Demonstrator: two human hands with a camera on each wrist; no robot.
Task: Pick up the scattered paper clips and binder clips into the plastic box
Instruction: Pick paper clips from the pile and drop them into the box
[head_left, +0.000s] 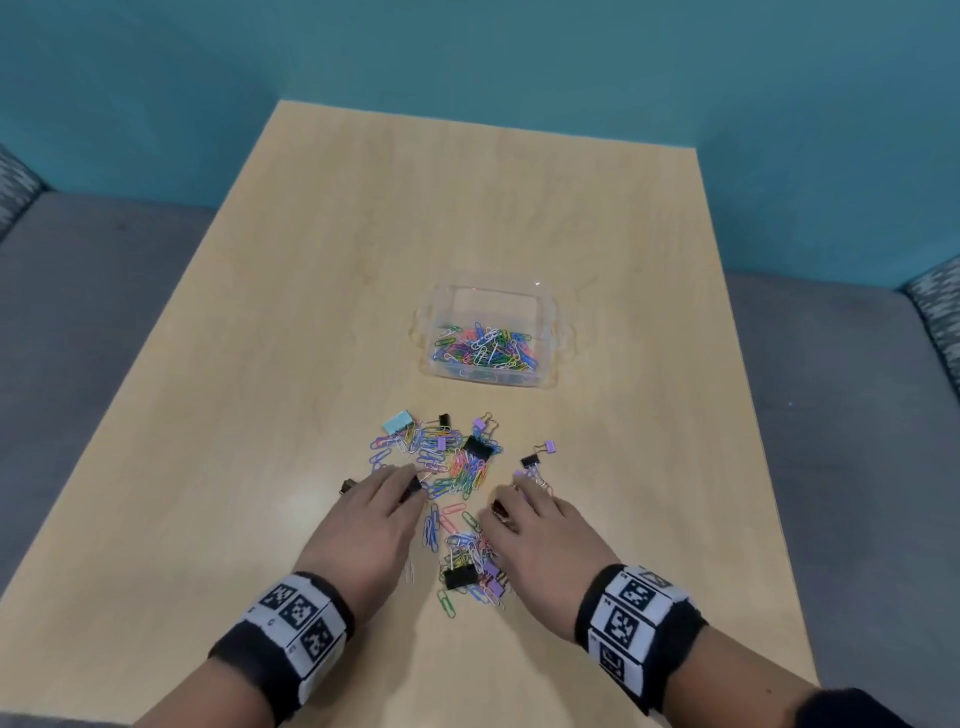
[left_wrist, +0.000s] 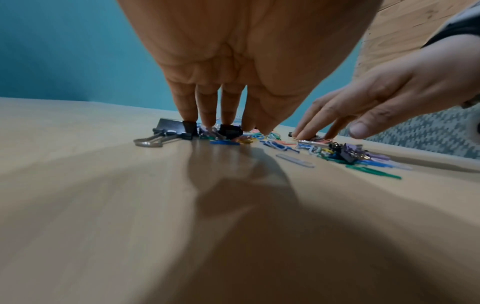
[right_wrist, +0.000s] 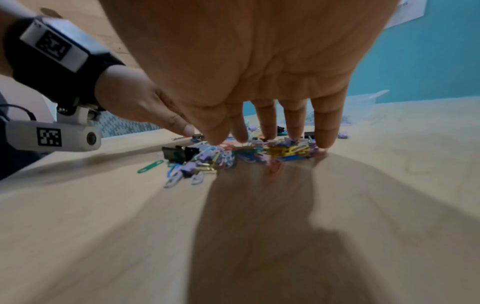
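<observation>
A teal wall backs a pale wood-grain table with a smooth, slightly glossy top; grey upholstered seating with a woven-pattern cushion runs along both sides.

Beyond the middle of the table stands the plastic box, clear, rectangular with rounded corners and small side handles. Its floor is covered with a loose layer of coloured wire paper clips in blue, green, pink, white and yellow.

Nearer the person, well apart from the box, lies the scattered heap of paper clips mixed with binder clips: a pale blue binder clip at the far left edge, black binder clips with folded silver wire handles, and small lilac binder clips at the right.

The left hand lies palm down, fingers straight and close together, fingertips pressing onto black binder clips and paper clips at the heap's left side; it grasps nothing. The right hand is likewise flat, fingers extended and slightly spread, their tips resting on clips at the heap's right side, closed around nothing. Both wrists wear black bands with square black-and-white markers.
</observation>
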